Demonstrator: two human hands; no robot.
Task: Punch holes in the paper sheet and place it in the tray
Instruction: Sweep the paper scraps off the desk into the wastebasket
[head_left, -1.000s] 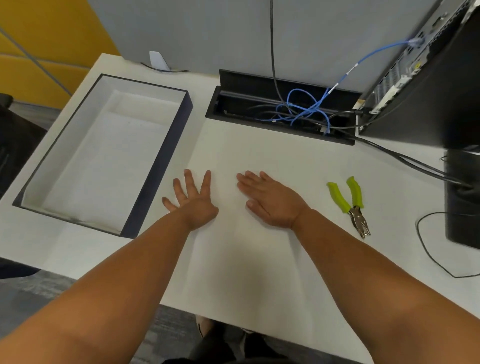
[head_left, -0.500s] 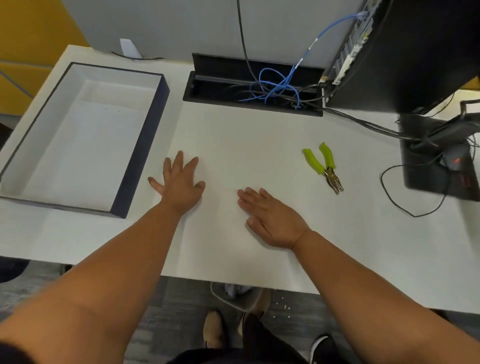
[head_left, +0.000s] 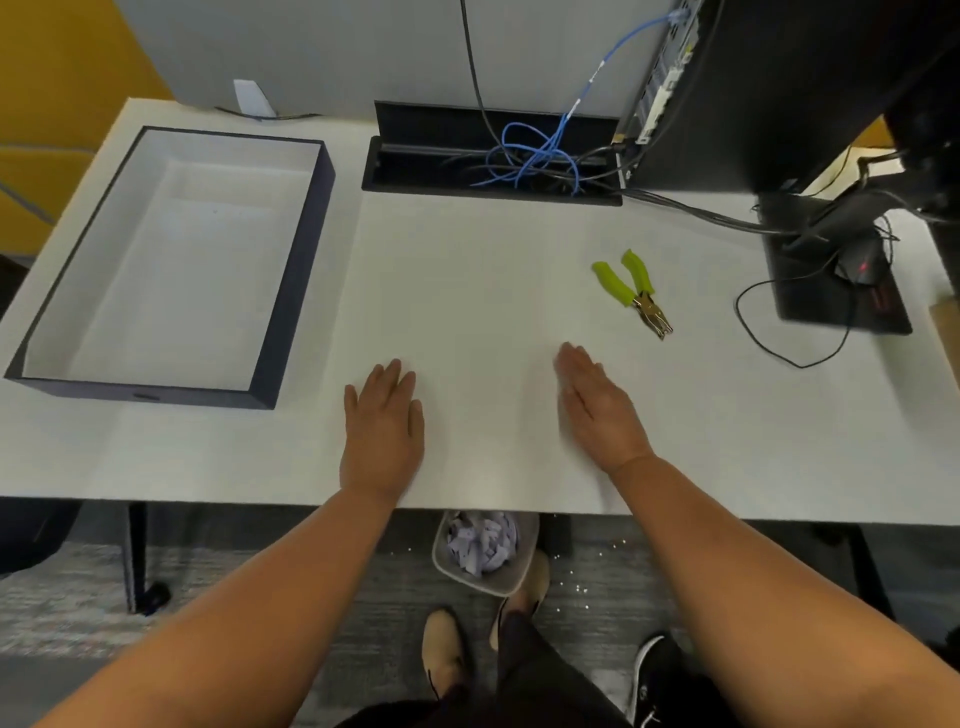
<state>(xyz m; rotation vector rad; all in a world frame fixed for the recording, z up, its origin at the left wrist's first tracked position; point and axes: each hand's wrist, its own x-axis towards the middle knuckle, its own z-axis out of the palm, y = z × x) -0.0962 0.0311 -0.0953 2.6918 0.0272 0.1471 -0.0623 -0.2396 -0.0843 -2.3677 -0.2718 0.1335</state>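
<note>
A white paper sheet (head_left: 467, 312) lies flat on the white desk, hard to tell from the desk surface. My left hand (head_left: 382, 431) rests palm down on its near left part and holds nothing. My right hand (head_left: 597, 405) lies flat on its near right part, also holding nothing. The hole punch (head_left: 631, 293), with green handles and a metal head, lies on the desk beyond and to the right of my right hand, apart from it. The tray (head_left: 291, 291), with dark walls and a white inside, stands at the left.
A cable trough (head_left: 405, 176) with blue and black cables runs along the back. A computer tower (head_left: 779, 93) stands at the back right. A mouse (head_left: 862, 265) on a black pad and a looped black cable (head_left: 795, 364) are at the right. A bin (head_left: 483, 551) stands under the desk's front edge.
Both hands have slid back toward the desk's front edge and further apart. The left hand's fingers have drawn together. The view has shifted back and to the right.
</note>
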